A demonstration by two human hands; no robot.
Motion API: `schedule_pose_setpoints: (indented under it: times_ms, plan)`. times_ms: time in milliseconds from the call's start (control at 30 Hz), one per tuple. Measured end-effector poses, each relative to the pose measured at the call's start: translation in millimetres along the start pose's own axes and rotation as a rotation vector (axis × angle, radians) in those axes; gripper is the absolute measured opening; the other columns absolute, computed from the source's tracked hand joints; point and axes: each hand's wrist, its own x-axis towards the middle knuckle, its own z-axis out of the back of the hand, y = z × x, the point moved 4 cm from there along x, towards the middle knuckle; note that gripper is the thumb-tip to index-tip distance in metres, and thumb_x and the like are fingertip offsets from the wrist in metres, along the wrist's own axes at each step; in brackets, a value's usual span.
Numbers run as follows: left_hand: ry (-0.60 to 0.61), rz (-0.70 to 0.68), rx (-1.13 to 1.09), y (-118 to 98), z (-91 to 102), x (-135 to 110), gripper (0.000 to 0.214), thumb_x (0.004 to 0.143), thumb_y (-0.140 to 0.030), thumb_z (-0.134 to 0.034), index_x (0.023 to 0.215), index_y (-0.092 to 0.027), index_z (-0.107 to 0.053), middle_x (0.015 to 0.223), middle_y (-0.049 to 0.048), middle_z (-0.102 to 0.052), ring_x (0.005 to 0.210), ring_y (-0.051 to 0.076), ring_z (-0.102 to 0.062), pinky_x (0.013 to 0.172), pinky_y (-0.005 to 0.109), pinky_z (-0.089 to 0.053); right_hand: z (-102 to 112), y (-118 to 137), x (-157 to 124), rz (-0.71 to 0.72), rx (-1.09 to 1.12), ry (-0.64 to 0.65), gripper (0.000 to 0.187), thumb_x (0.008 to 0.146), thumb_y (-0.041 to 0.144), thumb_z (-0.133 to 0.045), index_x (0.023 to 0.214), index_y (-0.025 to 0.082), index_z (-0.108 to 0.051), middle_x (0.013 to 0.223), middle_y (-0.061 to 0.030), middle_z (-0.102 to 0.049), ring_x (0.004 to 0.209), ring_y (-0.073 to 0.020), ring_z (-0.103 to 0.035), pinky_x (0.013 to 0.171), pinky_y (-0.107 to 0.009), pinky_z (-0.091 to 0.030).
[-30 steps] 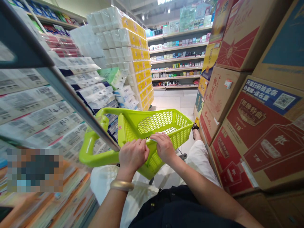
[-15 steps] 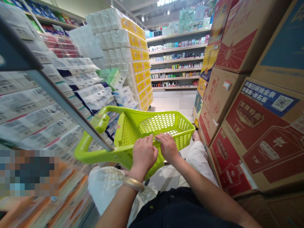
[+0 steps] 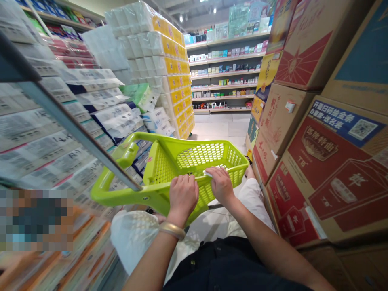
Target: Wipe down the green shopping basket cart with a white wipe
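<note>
A lime-green plastic shopping cart (image 3: pixel 197 155) with a mesh basket stands in the aisle in front of me, its loop handle (image 3: pixel 121 190) pointing left. My left hand (image 3: pixel 182 195), with a gold bangle on the wrist, has its fingers curled over the basket's near rim. My right hand (image 3: pixel 222 184) rests on the same rim a little to the right, fingers closed over the edge. The basket looks empty. My white trousers and dark top show below.
Shelves of packaged tissue (image 3: pixel 45 133) run close along my left. Stacked toilet-paper packs (image 3: pixel 157 60) rise ahead on the left. Red and brown cartons (image 3: pixel 327 161) are piled on my right. A tiled aisle floor (image 3: pixel 221 127) leads to far product shelves (image 3: pixel 224 72).
The cart has swung and shifted slightly left, with its handle dropping lower in view. Both hands have stayed on the near rim, sliding a little to the right.
</note>
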Motion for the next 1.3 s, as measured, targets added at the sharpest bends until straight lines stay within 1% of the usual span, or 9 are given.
schedule_pose_setpoints:
  times_ms: [67,133,300,467,533,733,933,1133,1300]
  plan:
    - [-0.017,0.010,0.001,1,-3.0,-1,0.024,0.094,-0.026,-0.042,0.086,-0.018,-0.064,0.080,0.0087,-0.065,0.084,0.026,-0.056,0.080,0.040,-0.033,3,-7,-1,-0.074,-0.047,-0.049,0.045,0.080,0.001,-0.040,0.112,0.019,-0.066,0.115,-0.0070,-0.071,0.117,-0.0219,-0.060,0.113,-0.044,-0.033]
    - [-0.030,0.021,0.005,0,-4.4,-2,0.025,0.094,-0.025,-0.042,0.084,-0.018,-0.063,0.079,0.0087,-0.065,0.084,0.027,-0.056,0.078,0.040,-0.032,0,0,-2,-0.091,-0.047,-0.066,0.047,0.078,0.000,-0.040,0.113,0.018,-0.066,0.115,-0.0077,-0.071,0.117,-0.0224,-0.060,0.113,-0.045,-0.033]
    - [-0.046,0.024,-0.011,0,-2.9,-3,0.025,0.094,-0.021,-0.041,0.084,-0.018,-0.064,0.078,0.0090,-0.064,0.082,0.026,-0.054,0.076,0.040,-0.030,-12,31,-1,0.087,0.071,0.037,0.049,0.082,0.003,-0.038,0.120,0.020,-0.063,0.122,-0.0057,-0.069,0.121,-0.0178,-0.058,0.114,-0.039,-0.035]
    - [-0.054,0.025,-0.007,2,-1.2,-5,0.023,0.093,-0.023,-0.043,0.089,-0.017,-0.065,0.080,0.0094,-0.065,0.084,0.027,-0.054,0.078,0.040,-0.031,1,7,-1,-0.033,-0.018,-0.039,0.049,0.078,0.000,-0.040,0.115,0.019,-0.066,0.117,-0.0065,-0.071,0.118,-0.0205,-0.061,0.113,-0.043,-0.035]
    - [-0.057,0.029,-0.004,3,-2.1,-5,0.024,0.093,-0.023,-0.042,0.089,-0.017,-0.065,0.080,0.0097,-0.064,0.084,0.027,-0.054,0.077,0.040,-0.030,1,6,-2,-0.061,-0.027,-0.054,0.049,0.078,-0.001,-0.040,0.113,0.019,-0.066,0.117,-0.0069,-0.071,0.119,-0.0211,-0.060,0.113,-0.044,-0.035]
    - [-0.063,0.029,-0.010,4,-4.3,-5,0.025,0.094,-0.021,-0.040,0.086,-0.017,-0.064,0.079,0.0094,-0.064,0.082,0.026,-0.054,0.077,0.040,-0.030,-9,30,-2,0.090,0.064,0.055,0.052,0.079,0.001,-0.039,0.120,0.020,-0.064,0.125,-0.0051,-0.068,0.122,-0.0178,-0.059,0.114,-0.039,-0.035]
    - [-0.051,0.029,0.007,4,-3.6,-6,0.023,0.093,-0.023,-0.043,0.091,-0.017,-0.065,0.080,0.0096,-0.064,0.084,0.027,-0.054,0.078,0.041,-0.031,1,6,-1,-0.102,-0.028,-0.022,0.050,0.079,0.001,-0.040,0.118,0.018,-0.065,0.123,-0.0080,-0.069,0.122,-0.0214,-0.059,0.114,-0.046,-0.034]
    - [-0.054,0.033,-0.014,2,-3.6,-6,0.028,0.095,-0.020,-0.038,0.086,-0.017,-0.064,0.078,0.0094,-0.063,0.082,0.026,-0.053,0.077,0.041,-0.031,-12,39,-2,0.064,0.068,0.080,0.049,0.083,0.002,-0.040,0.123,0.020,-0.062,0.128,-0.0058,-0.067,0.125,-0.0170,-0.057,0.115,-0.039,-0.034]
    - [-0.060,0.038,-0.020,1,-1.3,-8,0.025,0.094,-0.022,-0.040,0.090,-0.016,-0.065,0.080,0.0102,-0.063,0.084,0.027,-0.053,0.078,0.041,-0.031,-1,12,0,-0.060,-0.007,0.010,0.051,0.078,0.000,-0.040,0.118,0.018,-0.065,0.121,-0.0081,-0.070,0.122,-0.0205,-0.059,0.114,-0.044,-0.035]
